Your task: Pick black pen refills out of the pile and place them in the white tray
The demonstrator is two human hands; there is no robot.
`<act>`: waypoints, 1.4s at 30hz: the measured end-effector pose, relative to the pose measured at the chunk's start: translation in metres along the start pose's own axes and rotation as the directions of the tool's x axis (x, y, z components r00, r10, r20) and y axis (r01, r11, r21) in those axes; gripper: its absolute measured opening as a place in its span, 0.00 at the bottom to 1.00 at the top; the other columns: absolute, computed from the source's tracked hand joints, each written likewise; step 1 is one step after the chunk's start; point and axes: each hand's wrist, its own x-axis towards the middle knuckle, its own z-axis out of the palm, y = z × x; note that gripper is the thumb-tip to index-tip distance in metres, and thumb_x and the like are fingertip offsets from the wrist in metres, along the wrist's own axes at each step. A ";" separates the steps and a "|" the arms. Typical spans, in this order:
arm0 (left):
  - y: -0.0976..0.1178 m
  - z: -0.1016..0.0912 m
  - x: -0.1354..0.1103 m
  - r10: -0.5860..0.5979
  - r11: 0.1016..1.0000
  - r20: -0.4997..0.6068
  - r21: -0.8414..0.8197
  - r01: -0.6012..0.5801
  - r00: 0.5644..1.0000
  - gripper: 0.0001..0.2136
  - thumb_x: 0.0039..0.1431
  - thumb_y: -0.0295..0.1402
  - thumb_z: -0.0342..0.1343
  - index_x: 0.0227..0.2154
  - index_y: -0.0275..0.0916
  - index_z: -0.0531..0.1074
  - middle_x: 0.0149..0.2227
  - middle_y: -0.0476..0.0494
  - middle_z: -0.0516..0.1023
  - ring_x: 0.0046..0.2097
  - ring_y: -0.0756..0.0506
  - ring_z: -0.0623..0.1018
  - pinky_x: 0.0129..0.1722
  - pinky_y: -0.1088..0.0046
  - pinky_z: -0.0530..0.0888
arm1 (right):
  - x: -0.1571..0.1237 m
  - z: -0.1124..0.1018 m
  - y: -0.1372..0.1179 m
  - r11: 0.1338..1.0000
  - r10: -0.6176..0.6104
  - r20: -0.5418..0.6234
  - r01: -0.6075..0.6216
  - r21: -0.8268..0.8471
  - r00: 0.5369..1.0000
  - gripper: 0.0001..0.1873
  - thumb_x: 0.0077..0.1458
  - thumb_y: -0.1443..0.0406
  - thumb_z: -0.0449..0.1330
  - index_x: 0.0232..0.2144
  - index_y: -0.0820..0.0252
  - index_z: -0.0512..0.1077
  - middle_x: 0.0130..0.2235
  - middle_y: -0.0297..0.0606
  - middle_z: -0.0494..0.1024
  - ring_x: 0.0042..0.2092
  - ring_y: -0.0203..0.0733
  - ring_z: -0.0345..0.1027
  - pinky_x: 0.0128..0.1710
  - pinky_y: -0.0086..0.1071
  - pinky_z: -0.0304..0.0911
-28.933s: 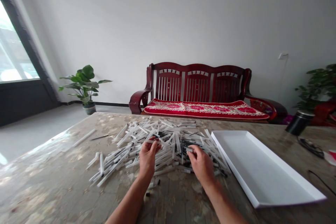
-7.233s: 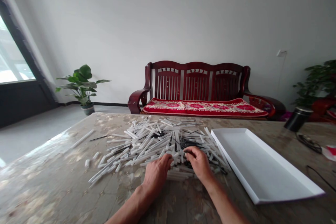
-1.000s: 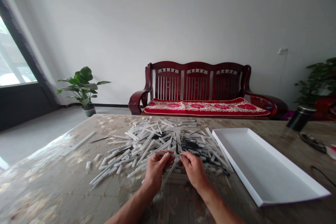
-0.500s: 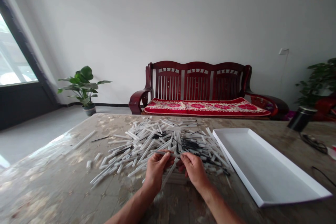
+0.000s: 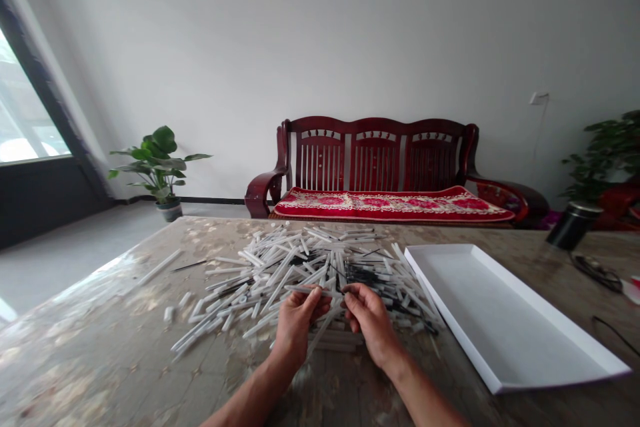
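Note:
My left hand (image 5: 294, 323) pinches a whitish pen barrel (image 5: 296, 289), which lies level between thumb and fingers and points toward my right hand. My right hand (image 5: 371, 320) is closed at the barrel's right end, its thumb and forefinger pressed on a small dark piece (image 5: 344, 292); whether that piece sits inside the barrel I cannot tell. Beyond both hands spreads a heap of white pen barrels (image 5: 273, 265), with thin black parts (image 5: 367, 275) mixed in on the right. Under my wrists, a few more barrels (image 5: 336, 340) lie side by side.
A shallow white tray (image 5: 505, 313) stands on the patterned table (image 5: 110, 353) to the right. Behind it are a black cylinder (image 5: 574, 227) and a dark cable (image 5: 597, 273). A red wooden bench (image 5: 377, 153) and a potted plant (image 5: 163, 167) are beyond the table.
My right hand has shifted slightly up and right, widening the gap between the hands. The left hand keeps its pinch on the barrel.

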 end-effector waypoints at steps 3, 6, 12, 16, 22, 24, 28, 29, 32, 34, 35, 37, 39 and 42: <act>-0.001 0.000 -0.001 0.000 1.000 0.011 0.001 0.000 1.000 0.22 0.31 0.43 0.75 0.27 0.35 0.77 0.26 0.47 0.81 0.29 0.47 0.81 0.32 0.73 0.78 | -0.001 0.001 0.001 1.000 0.002 0.010 -0.002 -0.031 1.000 0.19 0.50 0.50 0.62 0.34 0.60 0.73 0.24 0.30 0.69 0.22 0.33 0.58 0.17 0.24 0.50; -0.001 -0.001 -0.002 0.005 1.000 0.013 0.012 -0.005 1.000 0.22 0.31 0.43 0.75 0.28 0.36 0.76 0.26 0.47 0.81 0.30 0.47 0.81 0.32 0.72 0.78 | 0.003 -0.003 0.004 0.976 -0.098 -0.033 0.090 -0.200 0.995 0.17 0.52 0.51 0.60 0.30 0.59 0.72 0.22 0.30 0.68 0.24 0.35 0.59 0.22 0.27 0.54; 0.011 -0.009 0.006 0.174 0.981 -0.094 0.098 -0.165 0.980 0.23 0.37 0.49 0.70 0.31 0.37 0.72 0.27 0.49 0.77 0.30 0.46 0.80 0.29 0.72 0.76 | 0.020 -0.032 0.003 0.850 -0.373 -0.279 0.206 -0.486 0.885 0.19 0.54 0.49 0.54 0.29 0.58 0.72 0.29 0.39 0.77 0.32 0.45 0.69 0.35 0.34 0.63; 0.026 -0.026 0.020 0.430 0.843 -0.123 0.410 -0.348 0.895 0.19 0.52 0.53 0.58 0.29 0.39 0.70 0.23 0.52 0.71 0.25 0.49 0.72 0.25 0.74 0.69 | 0.031 -0.059 0.001 0.814 -0.428 -0.401 0.153 -0.560 0.810 0.20 0.53 0.48 0.52 0.29 0.57 0.71 0.30 0.42 0.79 0.35 0.49 0.70 0.37 0.37 0.62; 0.050 -0.050 0.031 0.502 0.338 -0.054 0.931 -0.138 0.863 0.12 0.62 0.40 0.49 0.41 0.43 0.74 0.28 0.50 0.77 0.30 0.45 0.75 0.29 0.73 0.62 | 0.038 -0.075 0.005 0.811 -0.456 -0.461 0.143 -0.567 0.761 0.21 0.53 0.49 0.54 0.33 0.58 0.73 0.36 0.46 0.81 0.39 0.52 0.72 0.39 0.39 0.63; 0.055 -0.054 0.033 0.450 0.216 -0.070 0.976 -0.032 0.890 0.13 0.63 0.40 0.48 0.43 0.45 0.75 0.30 0.48 0.79 0.33 0.43 0.77 0.29 0.72 0.61 | 0.036 -0.069 0.005 0.822 -0.466 -0.467 0.173 -0.542 0.752 0.20 0.53 0.49 0.55 0.34 0.58 0.73 0.35 0.45 0.80 0.38 0.50 0.73 0.39 0.38 0.64; 0.057 -0.061 0.041 0.418 0.169 -0.108 0.985 0.039 0.902 0.16 0.65 0.43 0.45 0.41 0.43 0.75 0.33 0.43 0.82 0.36 0.40 0.79 0.29 0.71 0.63 | 0.026 -0.047 0.005 0.812 -0.440 -0.299 0.233 -0.535 0.847 0.17 0.54 0.49 0.57 0.29 0.57 0.73 0.28 0.38 0.79 0.31 0.45 0.71 0.33 0.34 0.65; 0.056 -0.062 0.043 0.412 0.168 -0.118 0.984 0.052 0.903 0.16 0.65 0.43 0.45 0.41 0.42 0.75 0.34 0.41 0.82 0.37 0.39 0.80 0.29 0.71 0.63 | 0.024 -0.041 0.005 0.802 -0.429 -0.235 0.248 -0.544 0.872 0.17 0.55 0.50 0.58 0.29 0.57 0.73 0.27 0.38 0.79 0.30 0.44 0.72 0.33 0.33 0.65; 0.056 -0.062 0.045 0.429 0.195 -0.163 0.977 0.086 0.888 0.19 0.65 0.43 0.47 0.52 0.39 0.70 0.40 0.38 0.83 0.39 0.37 0.80 0.30 0.69 0.64 | 0.017 -0.027 0.009 0.757 -0.433 -0.074 0.318 -0.571 0.898 0.14 0.58 0.55 0.57 0.35 0.57 0.77 0.34 0.41 0.83 0.36 0.46 0.76 0.37 0.34 0.68; 0.057 -0.061 0.043 0.483 0.248 -0.191 0.966 0.076 0.855 0.25 0.65 0.43 0.47 0.61 0.36 0.61 0.44 0.36 0.82 0.40 0.37 0.80 0.30 0.68 0.65 | 0.015 -0.024 0.012 0.722 -0.448 0.007 0.366 -0.587 0.894 0.15 0.60 0.58 0.55 0.42 0.57 0.77 0.41 0.42 0.83 0.42 0.47 0.77 0.43 0.36 0.69; 0.057 -0.060 0.042 0.512 0.272 -0.194 0.961 0.057 0.837 0.28 0.65 0.43 0.47 0.64 0.35 0.56 0.46 0.36 0.82 0.41 0.37 0.80 0.31 0.68 0.65 | 0.015 -0.024 0.014 0.708 -0.453 0.033 0.382 -0.594 0.891 0.16 0.61 0.60 0.54 0.45 0.57 0.77 0.43 0.43 0.83 0.44 0.47 0.77 0.45 0.36 0.69; 0.058 -0.058 0.039 0.569 0.307 -0.191 0.952 0.009 0.800 0.32 0.65 0.43 0.48 0.67 0.33 0.49 0.47 0.36 0.81 0.40 0.39 0.80 0.32 0.68 0.65 | 0.015 -0.025 0.017 0.679 -0.470 0.058 0.403 -0.614 0.881 0.17 0.62 0.63 0.52 0.49 0.57 0.75 0.46 0.43 0.82 0.47 0.46 0.77 0.48 0.37 0.69; 0.056 -0.056 0.036 0.628 0.298 -0.146 0.952 -0.063 0.765 0.32 0.65 0.41 0.49 0.67 0.34 0.48 0.46 0.39 0.80 0.38 0.41 0.79 0.32 0.69 0.66 | 0.014 -0.026 0.018 0.641 -0.510 0.054 0.421 -0.642 0.858 0.18 0.61 0.66 0.51 0.49 0.57 0.75 0.47 0.44 0.81 0.48 0.46 0.76 0.49 0.37 0.69; 0.049 -0.055 0.031 0.660 0.121 0.077 0.971 -0.206 0.747 0.20 0.66 0.38 0.48 0.59 0.41 0.63 0.46 0.43 0.78 0.36 0.46 0.77 0.33 0.71 0.66 | 0.009 -0.022 0.014 0.576 -0.566 0.100 0.480 -0.662 0.819 0.15 0.60 0.67 0.52 0.44 0.57 0.77 0.43 0.42 0.82 0.45 0.44 0.77 0.46 0.34 0.70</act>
